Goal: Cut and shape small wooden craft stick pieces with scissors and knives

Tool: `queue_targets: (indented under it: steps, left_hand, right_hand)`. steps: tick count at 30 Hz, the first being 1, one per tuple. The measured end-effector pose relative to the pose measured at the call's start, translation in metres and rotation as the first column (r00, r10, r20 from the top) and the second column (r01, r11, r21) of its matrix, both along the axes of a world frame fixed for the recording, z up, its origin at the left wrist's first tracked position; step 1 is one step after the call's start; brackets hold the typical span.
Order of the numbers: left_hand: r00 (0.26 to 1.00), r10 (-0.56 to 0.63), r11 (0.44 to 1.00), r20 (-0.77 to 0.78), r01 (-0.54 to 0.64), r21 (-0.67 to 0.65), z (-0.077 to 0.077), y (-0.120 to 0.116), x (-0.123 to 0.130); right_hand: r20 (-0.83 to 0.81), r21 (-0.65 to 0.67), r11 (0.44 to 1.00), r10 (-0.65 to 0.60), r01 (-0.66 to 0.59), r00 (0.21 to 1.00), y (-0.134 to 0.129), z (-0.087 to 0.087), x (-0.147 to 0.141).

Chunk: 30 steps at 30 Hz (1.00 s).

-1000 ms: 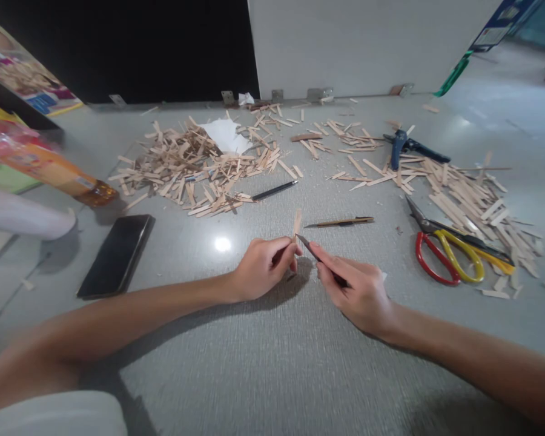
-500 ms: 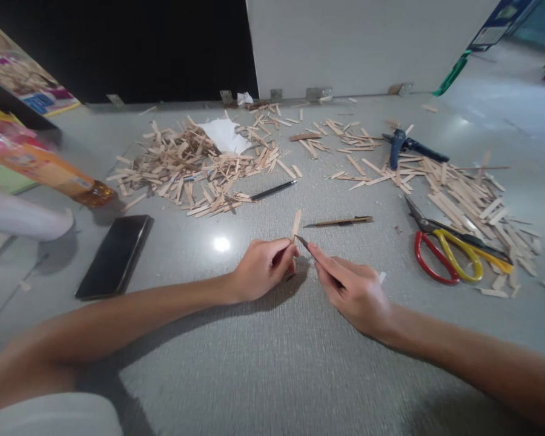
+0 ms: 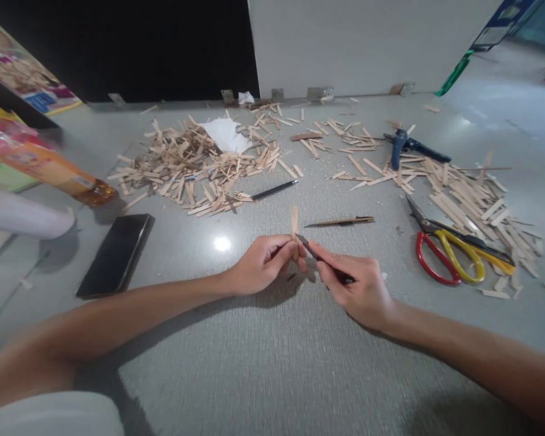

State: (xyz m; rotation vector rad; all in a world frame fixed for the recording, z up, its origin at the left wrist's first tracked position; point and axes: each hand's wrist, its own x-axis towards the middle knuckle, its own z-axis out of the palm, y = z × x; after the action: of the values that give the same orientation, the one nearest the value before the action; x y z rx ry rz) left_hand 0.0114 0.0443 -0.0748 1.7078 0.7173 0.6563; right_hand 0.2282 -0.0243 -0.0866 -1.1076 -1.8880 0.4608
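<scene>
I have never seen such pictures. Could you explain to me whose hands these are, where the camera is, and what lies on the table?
There is no machine: these are one person's bare hands, seen by a camera worn on the head, looking forward and down. The left hand pinches a thin wooden strip; the right hand holds a knife-like tool, its tip at or near the strip. On the grey table lie a phone, a black pen, a slim brownish tool, scissors with red and yellow handles, a blue hand tool and many wooden pieces.
</scene>
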Motion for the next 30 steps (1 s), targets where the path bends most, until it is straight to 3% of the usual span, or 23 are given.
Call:
queue_targets:
  steps: [6, 12, 15, 18, 25, 30]
  left_hand:
    - [0.998, -0.019, 0.996, 0.063, 0.024, -0.083, 0.001, 0.003, -0.001]
    - [0.999, 0.026, 1.000, -0.024, -0.026, 0.007, 0.000, 0.002, -0.001]
    - [0.998, 0.041, 0.999, -0.043, -0.040, 0.028, -0.001, 0.003, -0.001]
    - [0.995, 0.089, 0.995, -0.040, -0.087, 0.043, -0.002, 0.005, -0.001]
    - [0.989, 0.120, 0.989, -0.091, -0.111, 0.102, -0.001, -0.002, -0.002]
    - [0.985, 0.117, 0.984, -0.124, -0.099, 0.148, -0.002, -0.002, -0.002]
  right_hand:
    - [-0.044, -0.162, 0.986, 0.019, -0.026, 0.999, 0.006, 0.002, 0.005]
    - [0.104, -0.042, 0.999, -0.021, 0.026, 0.994, 0.009, 0.002, 0.007]
    - [0.065, -0.046, 0.993, -0.102, 0.105, 0.993, 0.008, 0.005, 0.006]
    - [0.026, 0.034, 0.988, -0.150, 0.149, 0.988, 0.009, 0.006, 0.007]
    - [0.103, 0.166, 0.986, -0.047, 0.029, 0.994, 0.007, -0.001, 0.008]
    - [0.155, 0.175, 0.984, 0.003, -0.030, 0.988, 0.007, -0.005, 0.010]
